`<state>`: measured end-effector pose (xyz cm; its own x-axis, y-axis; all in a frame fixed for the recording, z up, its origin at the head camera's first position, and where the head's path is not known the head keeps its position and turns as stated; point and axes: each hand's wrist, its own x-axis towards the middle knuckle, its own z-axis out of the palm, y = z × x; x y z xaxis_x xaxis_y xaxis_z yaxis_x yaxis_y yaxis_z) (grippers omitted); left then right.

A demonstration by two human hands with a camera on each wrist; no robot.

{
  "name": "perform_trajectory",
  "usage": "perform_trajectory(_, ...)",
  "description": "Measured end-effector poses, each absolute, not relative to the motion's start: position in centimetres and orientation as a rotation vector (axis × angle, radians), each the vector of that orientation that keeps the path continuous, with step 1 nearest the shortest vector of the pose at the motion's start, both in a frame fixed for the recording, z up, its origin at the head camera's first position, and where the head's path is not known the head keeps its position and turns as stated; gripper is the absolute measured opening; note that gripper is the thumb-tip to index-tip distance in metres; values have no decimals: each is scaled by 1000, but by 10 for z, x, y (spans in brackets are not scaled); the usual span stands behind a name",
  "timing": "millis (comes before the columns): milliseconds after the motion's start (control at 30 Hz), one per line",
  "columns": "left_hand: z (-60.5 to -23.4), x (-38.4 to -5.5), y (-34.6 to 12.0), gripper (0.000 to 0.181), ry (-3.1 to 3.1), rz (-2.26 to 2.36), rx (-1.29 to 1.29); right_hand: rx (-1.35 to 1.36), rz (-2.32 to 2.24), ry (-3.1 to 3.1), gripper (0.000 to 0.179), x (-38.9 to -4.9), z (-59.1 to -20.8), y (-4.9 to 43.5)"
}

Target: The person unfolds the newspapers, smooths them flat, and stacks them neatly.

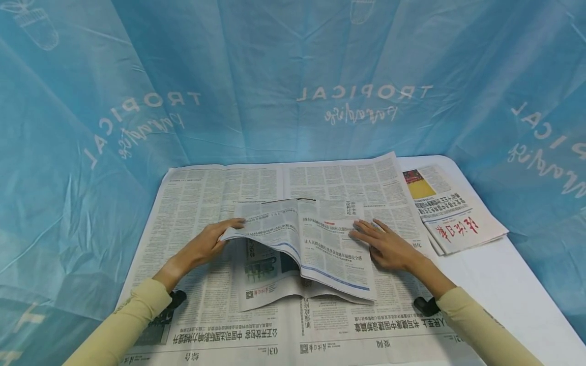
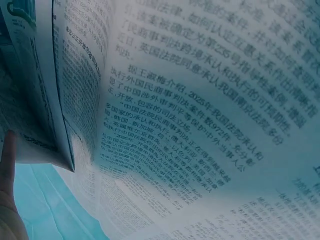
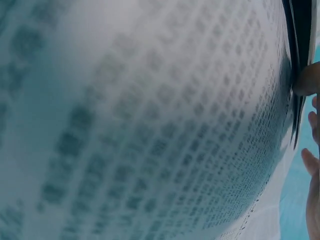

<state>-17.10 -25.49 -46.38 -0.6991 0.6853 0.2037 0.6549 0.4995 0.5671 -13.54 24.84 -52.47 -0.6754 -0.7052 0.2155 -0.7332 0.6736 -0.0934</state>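
Note:
A small folded newspaper lies on top of larger spread newspaper sheets. Its left half is raised and bowed, so a lower page with a dark picture shows beneath. At that raised left edge, my left hand pinches the paper, fingers over the top and thumb side under it. The left wrist view has one finger by the paper's layers. My right hand rests with spread fingers on the right edge of the folded newspaper. In the right wrist view, its thumb touches the dark-looking stacked edges.
Spread newspaper sheets cover most of the white table. Another folded newspaper with red lettering lies at the right. A blue printed curtain hangs behind and along both sides.

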Motion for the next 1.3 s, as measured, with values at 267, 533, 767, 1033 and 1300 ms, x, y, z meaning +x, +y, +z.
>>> perform_trajectory(267, -460, -170, -256, 33, 2705, 1049, 1137, 1218, 338, -2744, 67, -135, -525, 248)
perform_trajectory(533, -465, -174, -255, 21, 2760, 1174, 1239, 1199, 464, -2640, 50, -136, -516, 248)
perform_trajectory(767, -465, -173, -257, 32, 2767, 1127, 1293, 1182, 646, -2550, 69, -141, -511, 253)
perform_trajectory(1033, -467, -173, -261, 50, 2696, 1180, 1403, 1138, 897, -2486, 93, -149, -510, 256)
perform_trajectory(1300, -461, -174, -258, 38, 2805, 1206, 1356, 1084, 912, -2438, 73, -154, -495, 257)
